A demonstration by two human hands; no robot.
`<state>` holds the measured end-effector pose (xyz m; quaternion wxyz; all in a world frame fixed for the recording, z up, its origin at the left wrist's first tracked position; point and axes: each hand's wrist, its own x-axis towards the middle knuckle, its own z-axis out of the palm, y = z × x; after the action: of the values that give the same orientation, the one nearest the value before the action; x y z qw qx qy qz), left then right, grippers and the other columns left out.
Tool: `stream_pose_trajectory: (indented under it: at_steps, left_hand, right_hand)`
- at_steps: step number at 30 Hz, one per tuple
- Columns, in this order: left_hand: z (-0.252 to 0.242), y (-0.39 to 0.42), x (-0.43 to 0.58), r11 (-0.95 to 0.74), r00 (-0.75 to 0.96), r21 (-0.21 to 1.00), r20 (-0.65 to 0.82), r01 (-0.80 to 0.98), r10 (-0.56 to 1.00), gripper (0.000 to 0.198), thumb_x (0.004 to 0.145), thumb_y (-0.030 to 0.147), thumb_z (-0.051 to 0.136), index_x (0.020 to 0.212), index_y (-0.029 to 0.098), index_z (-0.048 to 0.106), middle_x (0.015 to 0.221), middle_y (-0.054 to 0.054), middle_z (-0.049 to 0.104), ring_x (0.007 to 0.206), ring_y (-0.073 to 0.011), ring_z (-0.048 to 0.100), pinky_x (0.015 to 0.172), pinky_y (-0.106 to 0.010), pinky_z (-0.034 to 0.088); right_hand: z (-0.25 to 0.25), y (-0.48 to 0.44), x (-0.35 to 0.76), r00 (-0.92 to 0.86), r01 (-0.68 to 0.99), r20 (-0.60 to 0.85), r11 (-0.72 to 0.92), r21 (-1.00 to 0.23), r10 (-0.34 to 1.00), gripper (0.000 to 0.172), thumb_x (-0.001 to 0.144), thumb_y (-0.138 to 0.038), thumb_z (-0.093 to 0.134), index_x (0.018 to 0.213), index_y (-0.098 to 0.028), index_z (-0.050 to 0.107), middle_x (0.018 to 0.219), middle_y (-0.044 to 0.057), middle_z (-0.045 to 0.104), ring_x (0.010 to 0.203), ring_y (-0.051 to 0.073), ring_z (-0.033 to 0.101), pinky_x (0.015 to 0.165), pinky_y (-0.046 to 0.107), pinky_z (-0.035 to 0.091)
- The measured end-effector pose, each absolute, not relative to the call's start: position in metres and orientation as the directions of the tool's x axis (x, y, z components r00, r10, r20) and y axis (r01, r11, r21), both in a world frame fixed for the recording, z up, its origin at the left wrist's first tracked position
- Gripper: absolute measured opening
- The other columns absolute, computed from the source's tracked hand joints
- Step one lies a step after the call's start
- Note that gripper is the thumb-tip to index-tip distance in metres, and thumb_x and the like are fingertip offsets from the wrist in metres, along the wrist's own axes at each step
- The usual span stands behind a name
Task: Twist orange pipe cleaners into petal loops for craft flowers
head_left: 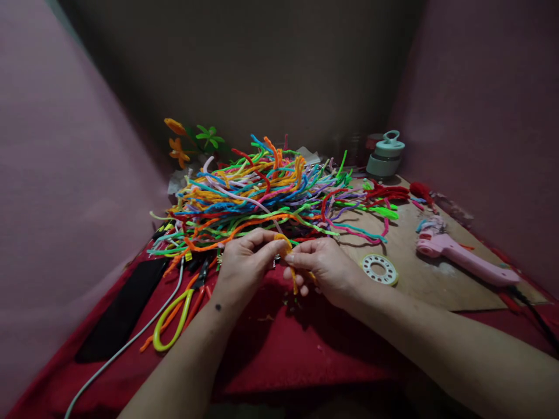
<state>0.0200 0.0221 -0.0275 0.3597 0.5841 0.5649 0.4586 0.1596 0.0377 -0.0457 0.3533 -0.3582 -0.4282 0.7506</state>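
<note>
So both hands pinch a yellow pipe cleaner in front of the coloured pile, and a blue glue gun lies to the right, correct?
Not quite. The head view shows the glue gun is pink, not blue. The rest holds: left hand and right hand pinch the yellow pipe cleaner in front of the coloured pile, gun to the right.

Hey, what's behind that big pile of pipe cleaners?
Orange flowers and a green flower show behind the pile of pipe cleaners at left, a pale green container at right. The pile covers the stems.
</note>
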Motion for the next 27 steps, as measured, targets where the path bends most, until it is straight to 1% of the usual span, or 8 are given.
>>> stream_pose_trajectory:
  at_steps: [2, 4, 7, 12, 14, 18, 23, 27]
  left_hand:
    - [-0.026, 0.025, 0.017, 0.013, -0.017, 0.980, -0.010, 0.198, 1.000, 0.020, 0.074, 0.036, 0.061, 0.078, 0.016, 0.066, 0.050, 0.004, 0.049, 0.043, -0.0062, 0.037, 0.042, -0.019, 0.028]
    - [-0.024, 0.026, 0.016, 0.067, 0.013, 0.988, -0.070, 0.141, 0.997, 0.022, 0.074, 0.037, 0.061, 0.079, 0.016, 0.066, 0.047, 0.005, 0.047, 0.040, -0.0048, 0.033, 0.039, -0.018, 0.023]
    - [-0.024, 0.026, 0.017, 0.081, 0.034, 0.987, -0.087, 0.137, 0.996, 0.018, 0.071, 0.032, 0.066, 0.075, 0.014, 0.065, 0.051, 0.003, 0.053, 0.041, -0.0044, 0.037, 0.039, -0.018, 0.024]
    - [-0.027, 0.025, 0.020, 0.059, -0.006, 0.981, -0.059, 0.182, 0.998, 0.016, 0.066, 0.028, 0.070, 0.068, 0.014, 0.063, 0.060, 0.000, 0.060, 0.051, -0.0091, 0.051, 0.048, -0.020, 0.038]
    - [-0.028, 0.025, 0.020, 0.032, -0.026, 0.975, -0.027, 0.219, 0.999, 0.017, 0.066, 0.029, 0.070, 0.069, 0.014, 0.063, 0.062, 0.000, 0.060, 0.053, -0.0099, 0.053, 0.051, -0.021, 0.040]
    - [-0.028, 0.026, 0.017, 0.018, -0.017, 0.988, -0.016, 0.154, 1.000, 0.022, 0.069, 0.036, 0.066, 0.076, 0.016, 0.062, 0.060, 0.002, 0.057, 0.048, -0.0071, 0.048, 0.045, -0.018, 0.036]
    - [-0.029, 0.028, 0.011, 0.185, 0.135, 0.980, -0.194, 0.074, 0.972, 0.029, 0.074, 0.045, 0.059, 0.077, 0.016, 0.058, 0.048, 0.006, 0.045, 0.035, -0.0024, 0.031, 0.036, -0.016, 0.020]
    - [-0.029, 0.026, 0.013, 0.197, 0.238, 0.965, -0.235, 0.175, 0.942, 0.026, 0.071, 0.040, 0.064, 0.074, 0.014, 0.058, 0.058, 0.002, 0.054, 0.039, -0.0032, 0.037, 0.037, -0.016, 0.023]
  right_hand:
    - [-0.045, 0.038, 0.160, -0.485, -0.223, -0.236, -0.380, -0.898, 0.842, 0.019, 0.069, -0.024, 0.062, 0.056, -0.013, 0.056, 0.049, 0.000, 0.058, 0.036, 0.005, 0.047, 0.033, 0.016, 0.037]
    - [-0.045, 0.039, 0.160, -0.473, -0.212, -0.247, -0.381, -0.900, 0.846, 0.017, 0.069, -0.023, 0.062, 0.057, -0.012, 0.056, 0.050, 0.000, 0.059, 0.036, 0.005, 0.047, 0.033, 0.016, 0.037]
    - [-0.045, 0.039, 0.159, -0.478, -0.188, -0.245, -0.371, -0.909, 0.844, 0.017, 0.069, -0.021, 0.060, 0.055, -0.012, 0.056, 0.048, -0.001, 0.058, 0.036, 0.006, 0.047, 0.034, 0.016, 0.038]
    - [-0.049, 0.038, 0.158, -0.490, -0.190, -0.232, -0.363, -0.912, 0.840, 0.017, 0.068, -0.023, 0.062, 0.056, -0.012, 0.057, 0.050, 0.000, 0.058, 0.037, 0.006, 0.047, 0.034, 0.017, 0.038]
    - [-0.051, 0.039, 0.158, -0.503, -0.210, -0.234, -0.380, -0.901, 0.832, 0.016, 0.067, -0.024, 0.063, 0.058, -0.012, 0.057, 0.052, 0.001, 0.059, 0.038, 0.007, 0.049, 0.036, 0.018, 0.039]
    - [-0.052, 0.043, 0.160, -0.569, -0.330, -0.180, -0.423, -0.844, 0.802, 0.016, 0.064, -0.025, 0.067, 0.066, -0.011, 0.061, 0.058, 0.002, 0.061, 0.043, 0.008, 0.052, 0.042, 0.020, 0.042]
    - [-0.053, 0.050, 0.162, -0.512, -0.466, -0.132, -0.404, -0.787, 0.849, 0.018, 0.059, -0.024, 0.073, 0.068, -0.012, 0.064, 0.065, 0.002, 0.061, 0.056, 0.010, 0.055, 0.046, 0.021, 0.042]
    - [-0.055, 0.054, 0.162, -0.443, -0.490, -0.153, -0.381, -0.784, 0.883, 0.017, 0.058, -0.022, 0.073, 0.068, -0.010, 0.065, 0.060, 0.001, 0.060, 0.052, 0.009, 0.054, 0.048, 0.021, 0.041]
